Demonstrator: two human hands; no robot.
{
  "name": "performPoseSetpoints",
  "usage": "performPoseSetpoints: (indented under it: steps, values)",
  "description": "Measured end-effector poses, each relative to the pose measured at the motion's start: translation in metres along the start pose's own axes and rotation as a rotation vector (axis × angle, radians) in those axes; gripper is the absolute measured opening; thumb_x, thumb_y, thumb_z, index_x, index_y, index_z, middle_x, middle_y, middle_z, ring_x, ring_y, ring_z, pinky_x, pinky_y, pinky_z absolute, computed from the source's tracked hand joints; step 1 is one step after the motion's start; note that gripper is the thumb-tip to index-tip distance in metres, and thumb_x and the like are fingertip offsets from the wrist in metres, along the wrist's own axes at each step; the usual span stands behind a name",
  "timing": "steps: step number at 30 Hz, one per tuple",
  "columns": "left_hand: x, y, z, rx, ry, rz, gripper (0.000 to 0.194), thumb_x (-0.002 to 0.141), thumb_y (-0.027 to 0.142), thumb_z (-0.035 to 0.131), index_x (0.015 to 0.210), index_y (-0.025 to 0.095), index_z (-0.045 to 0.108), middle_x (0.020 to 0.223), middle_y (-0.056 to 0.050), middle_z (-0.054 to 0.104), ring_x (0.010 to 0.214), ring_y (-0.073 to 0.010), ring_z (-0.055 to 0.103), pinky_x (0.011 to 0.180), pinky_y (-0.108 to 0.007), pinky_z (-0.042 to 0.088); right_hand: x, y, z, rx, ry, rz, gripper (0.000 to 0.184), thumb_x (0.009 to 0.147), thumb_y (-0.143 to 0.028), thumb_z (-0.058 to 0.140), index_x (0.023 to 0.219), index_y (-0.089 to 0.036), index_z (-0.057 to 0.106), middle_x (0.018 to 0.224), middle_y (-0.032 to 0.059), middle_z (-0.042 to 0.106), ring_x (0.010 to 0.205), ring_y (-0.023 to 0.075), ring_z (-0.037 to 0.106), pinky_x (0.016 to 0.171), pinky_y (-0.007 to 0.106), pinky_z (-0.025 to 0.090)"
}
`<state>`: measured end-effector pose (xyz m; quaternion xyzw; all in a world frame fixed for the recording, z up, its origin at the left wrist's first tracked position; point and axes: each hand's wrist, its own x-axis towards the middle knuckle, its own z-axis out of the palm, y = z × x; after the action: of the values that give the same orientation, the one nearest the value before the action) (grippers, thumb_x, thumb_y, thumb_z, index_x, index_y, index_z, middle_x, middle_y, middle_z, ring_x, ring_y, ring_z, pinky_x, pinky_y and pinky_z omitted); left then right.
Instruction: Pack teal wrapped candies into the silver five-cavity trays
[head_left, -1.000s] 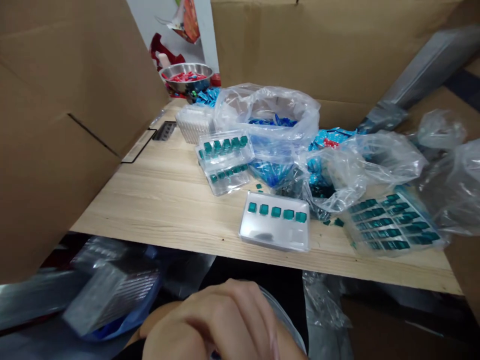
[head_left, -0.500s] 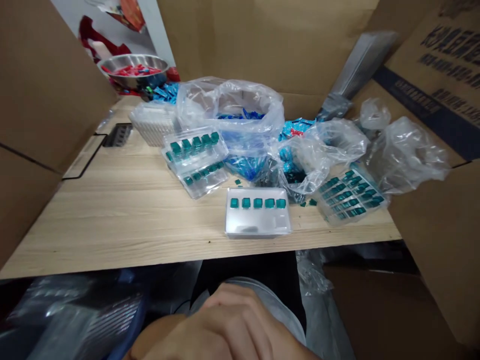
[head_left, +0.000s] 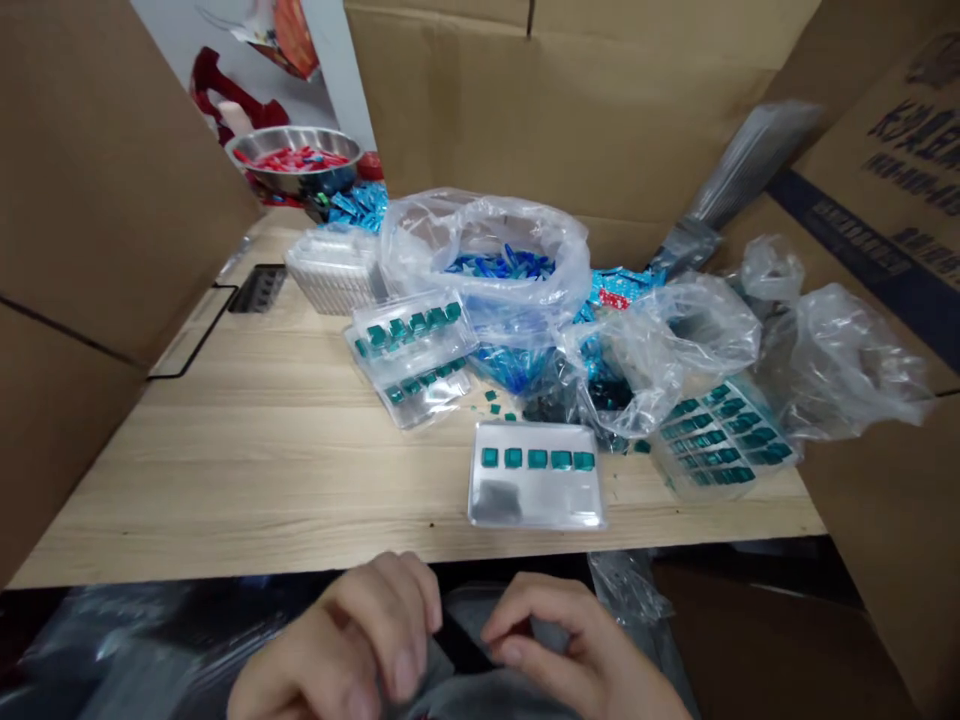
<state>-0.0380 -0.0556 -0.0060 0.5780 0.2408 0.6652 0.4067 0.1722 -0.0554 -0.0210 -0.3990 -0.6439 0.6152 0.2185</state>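
Observation:
Below the table's front edge, my left hand [head_left: 352, 640] and my right hand [head_left: 570, 640] sit close together over my lap. Their fingers pinch a grey plastic bag [head_left: 469, 690] on either side of a dark gap. Neither hand touches the table. Beyond them, a shallow transparent tray [head_left: 536, 503] holds a row of several teal square pieces. A transparent tray [head_left: 724, 437] with many teal pieces lies to its right, and stacked transparent trays [head_left: 411, 358] lie to its left.
A transparent bag of blue pieces [head_left: 487, 235] and crumpled plastic bags [head_left: 660, 345] crowd the back of the wooden table [head_left: 225, 450]. Loose teal pieces lie near them. A steel bowl [head_left: 292, 140] of red pieces stands behind, and cardboard walls [head_left: 570, 110] surround the table.
The view has swung and levelled, shifting the table's contents. My right hand has come into view beside my left, and both hands now pinch the grey bag.

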Motion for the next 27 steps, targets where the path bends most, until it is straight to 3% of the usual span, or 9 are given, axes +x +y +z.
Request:
performPoseSetpoints:
  steps: [2, 4, 8, 10, 14, 17, 22, 25, 27]
  values:
    - [0.005, -0.006, -0.007, 0.046, 0.146, -0.124, 0.034, 0.097, 0.05, 0.054, 0.073, 0.025, 0.057, 0.06, 0.004, 0.058, 0.053, -0.011, 0.055, 0.057, -0.023, 0.056, -0.003, -0.007, -0.023, -0.022, 0.079, -0.014, 0.015, 0.093, -0.037, 0.065, 0.092, -0.025, 0.075, 0.083, 0.0019, 0.074, 0.076, 0.0133, 0.068, 0.067, 0.021, 0.052]
    - [0.002, -0.016, -0.014, 0.163, 0.203, -0.236, 0.025, 0.099, 0.041, 0.053, 0.081, 0.026, 0.063, 0.069, 0.003, 0.063, 0.065, -0.0123, 0.062, 0.065, -0.024, 0.058, -0.004, -0.008, -0.044, -0.032, 0.265, -0.052, 0.013, 0.093, -0.034, 0.065, 0.09, -0.027, 0.074, 0.08, 0.0003, 0.073, 0.072, 0.012, 0.068, 0.065, 0.019, 0.052]
    - [-0.004, -0.04, -0.026, 0.731, 0.024, -0.365, 0.014, 0.098, 0.022, 0.054, 0.1, 0.025, 0.067, 0.096, -0.001, 0.07, 0.091, -0.0143, 0.069, 0.078, -0.023, 0.057, -0.004, 0.01, -0.075, -0.218, 0.763, -0.077, 0.011, 0.093, -0.029, 0.063, 0.091, -0.026, 0.074, 0.085, 0.0016, 0.074, 0.076, 0.0139, 0.069, 0.07, 0.021, 0.055]
    - [0.0, -0.051, -0.023, 0.949, -0.121, -0.271, 0.016, 0.098, 0.022, 0.055, 0.108, 0.024, 0.066, 0.103, -0.003, 0.07, 0.095, -0.0152, 0.068, 0.079, -0.023, 0.057, -0.001, 0.025, -0.08, -0.323, 0.839, -0.072, 0.013, 0.092, -0.029, 0.063, 0.095, -0.024, 0.074, 0.092, 0.0049, 0.075, 0.084, 0.0171, 0.07, 0.075, 0.025, 0.056]
    - [0.021, -0.063, 0.001, 1.11, -0.351, 0.0, 0.02, 0.098, 0.018, 0.053, 0.115, 0.02, 0.063, 0.11, -0.007, 0.069, 0.101, -0.0196, 0.065, 0.086, -0.033, 0.056, 0.003, 0.048, -0.076, -0.325, 0.749, -0.033, 0.021, 0.095, -0.029, 0.059, 0.109, -0.02, 0.073, 0.101, 0.0097, 0.073, 0.088, 0.0194, 0.07, 0.075, 0.029, 0.058]
    - [0.033, -0.068, 0.024, 1.079, -0.525, 0.08, 0.018, 0.098, 0.016, 0.053, 0.113, 0.017, 0.063, 0.107, -0.008, 0.07, 0.097, -0.0203, 0.066, 0.084, -0.034, 0.056, 0.002, 0.054, -0.073, -0.295, 0.676, -0.044, 0.025, 0.097, -0.027, 0.056, 0.117, -0.02, 0.07, 0.103, 0.0096, 0.072, 0.09, 0.0188, 0.069, 0.079, 0.031, 0.058]
    - [0.036, -0.08, 0.043, 0.906, -0.844, -0.069, 0.027, 0.104, 0.026, 0.04, 0.095, 0.018, 0.064, 0.086, -0.003, 0.069, 0.077, -0.0157, 0.069, 0.066, -0.025, 0.057, -0.003, 0.057, -0.073, -0.271, 0.599, -0.068, 0.03, 0.098, -0.023, 0.053, 0.126, -0.021, 0.064, 0.106, 0.0093, 0.07, 0.086, 0.0167, 0.066, 0.082, 0.032, 0.057]
    - [0.038, -0.085, 0.039, 0.843, -0.95, -0.204, 0.029, 0.104, 0.027, 0.04, 0.094, 0.022, 0.066, 0.088, -0.002, 0.069, 0.079, -0.0162, 0.071, 0.065, -0.024, 0.056, -0.006, 0.059, -0.072, -0.223, 0.574, -0.072, 0.032, 0.1, -0.024, 0.051, 0.13, -0.022, 0.062, 0.11, 0.0096, 0.069, 0.09, 0.0171, 0.066, 0.085, 0.032, 0.057]
    - [0.042, -0.087, 0.036, 0.763, -0.96, -0.254, 0.031, 0.104, 0.03, 0.038, 0.092, 0.024, 0.066, 0.089, 0.0, 0.069, 0.078, -0.0143, 0.07, 0.066, -0.021, 0.054, -0.008, 0.061, -0.07, -0.211, 0.565, -0.076, 0.032, 0.1, -0.024, 0.05, 0.13, -0.021, 0.062, 0.111, 0.0096, 0.068, 0.093, 0.0175, 0.066, 0.086, 0.033, 0.056]
